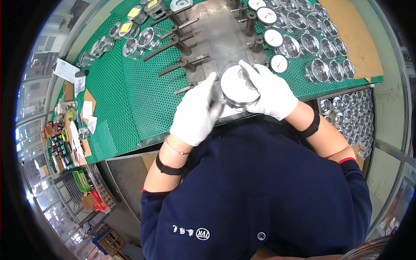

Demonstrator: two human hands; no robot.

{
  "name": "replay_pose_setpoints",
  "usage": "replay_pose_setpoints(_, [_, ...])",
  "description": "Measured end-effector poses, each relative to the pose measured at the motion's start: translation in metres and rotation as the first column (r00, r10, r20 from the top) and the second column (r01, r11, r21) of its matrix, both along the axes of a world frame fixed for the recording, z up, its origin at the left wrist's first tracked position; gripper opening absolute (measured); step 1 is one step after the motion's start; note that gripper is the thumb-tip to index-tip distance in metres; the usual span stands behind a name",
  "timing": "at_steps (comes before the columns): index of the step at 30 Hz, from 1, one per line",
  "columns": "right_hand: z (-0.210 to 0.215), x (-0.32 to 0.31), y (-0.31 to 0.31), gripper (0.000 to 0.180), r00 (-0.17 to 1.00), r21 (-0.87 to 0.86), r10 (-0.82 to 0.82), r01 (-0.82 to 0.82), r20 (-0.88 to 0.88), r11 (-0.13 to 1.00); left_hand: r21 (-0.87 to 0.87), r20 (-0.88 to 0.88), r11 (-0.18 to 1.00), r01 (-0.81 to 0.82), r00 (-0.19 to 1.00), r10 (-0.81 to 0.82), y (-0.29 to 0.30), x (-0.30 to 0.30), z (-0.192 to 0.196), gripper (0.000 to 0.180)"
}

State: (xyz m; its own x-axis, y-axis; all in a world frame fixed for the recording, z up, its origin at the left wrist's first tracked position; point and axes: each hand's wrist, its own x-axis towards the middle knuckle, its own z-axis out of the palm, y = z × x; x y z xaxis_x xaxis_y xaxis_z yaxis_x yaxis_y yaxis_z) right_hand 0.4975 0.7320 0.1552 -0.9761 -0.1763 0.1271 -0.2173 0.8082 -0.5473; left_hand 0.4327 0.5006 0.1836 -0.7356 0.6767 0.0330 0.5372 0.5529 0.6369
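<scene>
The right hand (271, 91) is clamped on a silver piston (237, 86), thumb over the flat upper face and the other fingers around its right and near side. The left hand (195, 110) stands just beside the piston's left, fingers parted and slightly blurred; whether the tips touch it I cannot tell. The piston sits between the hands, over the near end of the steel plate (221, 32); whether it rests there or is lifted is hidden.

Handling it well probably calls for a level hold: support from both sides, even light pressure, and fingers kept off the grooved rim where they could catch. Square to the plate, it is less likely to scrape.

Close around it, room is tight. Stands (184, 65) with rods line the plate's left side, the rod tips pointing outward, so a low sweep of the left wrist could knock one. Gauges (278, 63) flank the right, the nearest just beyond the right hand. The tabletop (149, 95) ends right below the piston, toward the person's body, so a slip there could mean a fall.

Farther right, rows of cups (310, 43) crowd up to the cardboard (357, 37). The widest room lies left, between the stands and the papers (89, 108).
</scene>
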Motion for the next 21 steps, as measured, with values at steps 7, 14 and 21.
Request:
replay_pose_setpoints(7, [-0.011,0.005,-0.002,0.091,0.996,-0.215,-0.031,0.013,-0.082,0.976,0.079,-0.338,0.994,0.080,0.940,-0.049,0.032,-0.007,-0.042,0.085])
replay_pose_setpoints(14, [-0.015,0.020,0.009,0.088,0.644,-0.602,0.146,0.575,0.751,0.555,0.154,-0.378,0.988,0.032,0.925,0.029,0.045,-0.020,-0.052,0.072])
replay_pose_setpoints(21, [-0.026,0.015,0.007,0.095,0.636,-0.639,0.173,0.639,0.752,0.428,0.230,-0.212,0.973,0.000,0.976,0.050,0.052,-0.031,-0.052,0.069])
